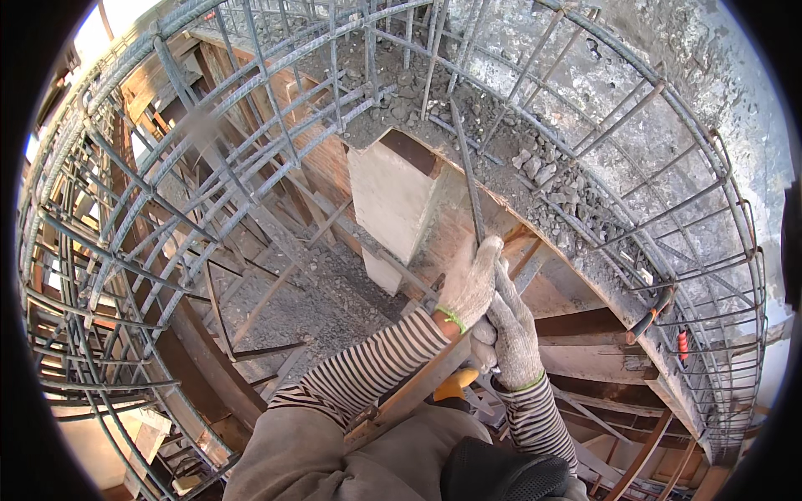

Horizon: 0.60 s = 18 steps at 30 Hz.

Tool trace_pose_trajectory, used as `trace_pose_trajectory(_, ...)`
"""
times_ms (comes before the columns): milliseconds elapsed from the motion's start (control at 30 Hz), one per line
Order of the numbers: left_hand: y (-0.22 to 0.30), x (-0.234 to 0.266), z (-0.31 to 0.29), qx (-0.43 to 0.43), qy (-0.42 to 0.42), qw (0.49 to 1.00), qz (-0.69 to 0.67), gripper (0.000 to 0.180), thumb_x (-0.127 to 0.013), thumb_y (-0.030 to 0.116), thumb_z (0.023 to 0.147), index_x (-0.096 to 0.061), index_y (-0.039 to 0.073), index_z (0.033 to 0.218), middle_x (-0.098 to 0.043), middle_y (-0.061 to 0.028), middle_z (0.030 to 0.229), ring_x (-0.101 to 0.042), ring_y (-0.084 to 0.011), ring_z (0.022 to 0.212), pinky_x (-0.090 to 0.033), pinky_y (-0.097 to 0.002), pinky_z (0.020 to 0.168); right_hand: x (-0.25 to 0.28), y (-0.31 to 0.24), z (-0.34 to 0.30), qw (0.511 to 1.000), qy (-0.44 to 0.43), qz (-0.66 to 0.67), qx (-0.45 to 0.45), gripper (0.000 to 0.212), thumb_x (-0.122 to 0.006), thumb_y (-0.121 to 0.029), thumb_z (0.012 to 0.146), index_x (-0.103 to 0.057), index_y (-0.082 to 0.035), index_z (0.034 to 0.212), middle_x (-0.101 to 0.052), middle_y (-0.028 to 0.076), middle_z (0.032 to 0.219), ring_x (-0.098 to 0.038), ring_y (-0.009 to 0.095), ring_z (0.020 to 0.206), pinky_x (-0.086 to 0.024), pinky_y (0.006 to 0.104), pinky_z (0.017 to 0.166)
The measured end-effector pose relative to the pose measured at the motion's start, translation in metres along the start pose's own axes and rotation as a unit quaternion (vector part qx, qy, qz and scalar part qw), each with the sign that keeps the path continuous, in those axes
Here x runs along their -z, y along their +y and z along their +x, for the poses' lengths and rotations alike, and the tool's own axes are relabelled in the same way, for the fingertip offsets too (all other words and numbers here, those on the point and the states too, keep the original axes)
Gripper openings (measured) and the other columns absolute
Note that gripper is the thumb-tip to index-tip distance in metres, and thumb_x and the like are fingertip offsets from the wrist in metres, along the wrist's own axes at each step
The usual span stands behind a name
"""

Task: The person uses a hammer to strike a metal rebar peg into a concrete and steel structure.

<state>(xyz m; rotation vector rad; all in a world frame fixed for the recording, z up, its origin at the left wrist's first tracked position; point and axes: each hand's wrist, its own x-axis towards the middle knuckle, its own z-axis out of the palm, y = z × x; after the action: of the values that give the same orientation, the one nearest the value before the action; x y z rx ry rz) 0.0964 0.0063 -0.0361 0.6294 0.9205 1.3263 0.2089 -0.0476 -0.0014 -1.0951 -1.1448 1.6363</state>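
Observation:
Both my hands wear pale knit work gloves and are together around the lower end of a long, thin metal bar (468,171). My left hand (468,284) is closed on it, fingers wrapped near the top of the grip. My right hand (514,334) lies against the left from the right side, its fingers folded in; the lower end of the bar is hidden between the gloves. The bar slants up and away, its far tip beside broken concrete rubble (547,171) on a ledge, close to the reinforcing bars.
Rebar cages (125,209) curve round the left, far side and right. A deep opening with a pale board (388,196) and wooden props lies ahead. At right, a tool with a black-and-orange handle (652,316) and a red coiled piece (682,344) sit by the ledge edge.

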Motion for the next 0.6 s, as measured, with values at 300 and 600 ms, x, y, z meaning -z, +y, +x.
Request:
trace_pose_trajectory(300, 0.005, 0.012, 0.005, 0.006, -0.007, 1.000, 0.011, 0.028, -0.051, 0.027, 0.111, -0.057, 0.004, 0.126, -0.058, -0.0020, 0.103, -0.058, -0.0104, 0.090, -0.054, -0.0286, 0.073, -0.012, -0.005, 0.003, 0.999, 0.012, -0.001, -0.051, 0.056, -0.045, -0.020, 0.110, -0.034, 0.001, 0.160, -0.051, 0.023, 0.153, -0.054, 0.025, 0.136, -0.042, 0.0346, 0.115)
trace_pose_trajectory(600, 0.003, 0.042, 0.059, -0.047, 0.054, 0.996, 0.061, 0.031, -0.056, 0.030, 0.105, -0.060, 0.001, 0.117, -0.056, -0.0022, 0.093, -0.055, -0.0120, 0.076, -0.050, -0.0291, 0.068, -0.033, 0.013, 0.069, 0.999, 0.002, -0.007, 0.048, 0.055, -0.048, -0.022, 0.110, -0.036, -0.006, 0.161, -0.062, 0.013, 0.137, -0.064, 0.016, 0.107, -0.052, 0.0273, 0.091)
